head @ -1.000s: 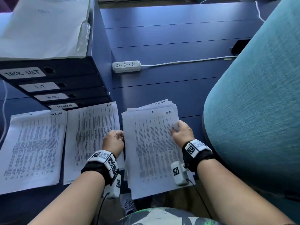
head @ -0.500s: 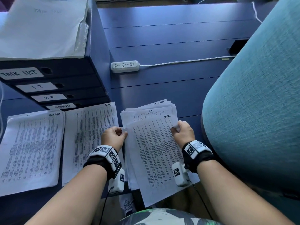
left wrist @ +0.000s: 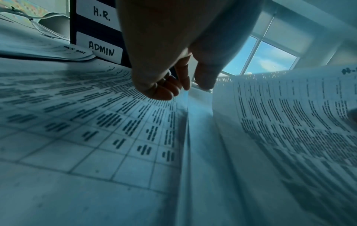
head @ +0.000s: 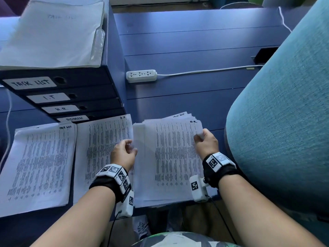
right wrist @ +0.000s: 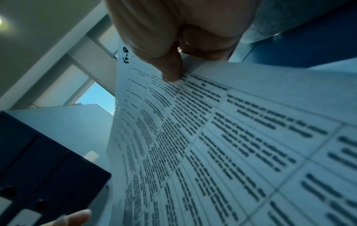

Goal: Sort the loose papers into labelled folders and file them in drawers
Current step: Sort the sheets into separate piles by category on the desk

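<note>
At the counter's (head: 195,41) near edge, both hands work a stack of papers (head: 170,175).
Right hand (head: 206,144) pinches the top sheet's (head: 175,154) right edge, lifting it; left hand (head: 122,154) hovers loosely curled, holding nothing, beside the stack's left edge.

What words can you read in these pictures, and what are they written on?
"TASK LIST": top dark drawer's white label
"I.T": second drawer's label
"H.R.": third drawer's label
"ADMIN": bottom drawer's label
"TASK LIST": left paper pile's corner
"H.R.": middle pile; lifted sheet
Printed table text: too blurred.
</note>
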`<state>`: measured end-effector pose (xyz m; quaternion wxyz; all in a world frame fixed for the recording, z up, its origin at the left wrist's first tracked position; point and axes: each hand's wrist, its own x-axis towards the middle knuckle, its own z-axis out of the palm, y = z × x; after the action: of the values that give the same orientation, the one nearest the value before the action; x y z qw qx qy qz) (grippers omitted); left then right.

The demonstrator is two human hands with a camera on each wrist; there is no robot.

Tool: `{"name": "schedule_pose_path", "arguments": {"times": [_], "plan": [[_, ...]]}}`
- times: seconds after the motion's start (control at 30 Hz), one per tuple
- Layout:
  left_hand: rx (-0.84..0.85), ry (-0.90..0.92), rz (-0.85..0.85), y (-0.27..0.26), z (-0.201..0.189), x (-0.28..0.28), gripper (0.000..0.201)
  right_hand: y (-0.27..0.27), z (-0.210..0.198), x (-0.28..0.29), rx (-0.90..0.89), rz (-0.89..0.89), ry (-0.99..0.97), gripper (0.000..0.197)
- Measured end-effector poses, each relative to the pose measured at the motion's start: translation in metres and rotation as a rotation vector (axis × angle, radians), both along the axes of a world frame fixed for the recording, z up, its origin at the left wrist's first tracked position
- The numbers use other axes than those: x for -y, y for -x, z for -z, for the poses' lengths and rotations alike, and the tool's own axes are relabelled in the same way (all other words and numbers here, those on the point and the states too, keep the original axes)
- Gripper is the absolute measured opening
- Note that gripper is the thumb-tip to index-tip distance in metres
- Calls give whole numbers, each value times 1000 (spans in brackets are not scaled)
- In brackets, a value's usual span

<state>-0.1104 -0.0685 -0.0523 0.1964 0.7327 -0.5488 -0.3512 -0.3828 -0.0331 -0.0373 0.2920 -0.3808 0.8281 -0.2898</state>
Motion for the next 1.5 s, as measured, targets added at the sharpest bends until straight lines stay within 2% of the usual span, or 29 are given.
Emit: {"name": "schedule_pose_path", "arguments": {"times": [0.07,0.13,0.2,0.27,0.3,0.33,0.43,0.5,0.6,0.7,0.73,0.8,0.87,0.9,1.0,1.1,1.17,1.23,1.3,1.37,1.5], "plan": [[-35,-20,48,2,-7,2,38,-4,-8,6,53,-4,81,18],[-59,-102,170,5,-12,5,39,-9,-20,12,129,-1,187,25],[-58,-132,241,7,-14,6,25,-15,-31,17,197,22,308,22],[-172,-109,152,9,-17,7,6,-19,-36,21,244,30,372,9],[-236,-90,84,10,-18,8,2,-21,-37,21,255,10,344,8],[-269,-59,24,10,-18,11,1,-22,-34,21,254,-29,274,18],[-235,31,-65,12,-20,23,5,-28,-23,12,262,-173,15,32],[-221,61,-93,13,-21,31,10,-31,-16,5,345,-170,-77,38],[-246,49,-150,16,-22,39,33,-29,-15,3,422,-89,-64,39],[-441,21,-103,23,-20,40,54,-20,-16,17,316,101,86,38],[-427,11,-54,25,-19,39,58,-16,-16,24,295,177,152,39],[-235,-1,46,25,-14,38,58,-5,-14,37,241,254,269,50],[-33,-64,128,22,-9,35,58,4,-13,46,128,217,319,68],[11,-112,160,21,-6,33,61,8,-13,48,69,182,318,77],[81,-176,250,18,2,26,74,19,-14,51,-70,127,275,89],[155,-159,316,17,4,22,78,24,-6,54,-157,135,222,88],[174,-155,323,17,4,21,78,22,1,57,-370,98,117,84],[175,-156,318,17,4,21,77,16,3,60,-554,-62,29,80],[169,-155,315,17,5,20,77,7,3,63,-497,-285,-58,67],[165,-153,310,18,5,20,78,4,7,64,-393,-408,-171,60],[177,-151,306,18,7,20,78,21,20,65,-340,-334,-399,66]]}}
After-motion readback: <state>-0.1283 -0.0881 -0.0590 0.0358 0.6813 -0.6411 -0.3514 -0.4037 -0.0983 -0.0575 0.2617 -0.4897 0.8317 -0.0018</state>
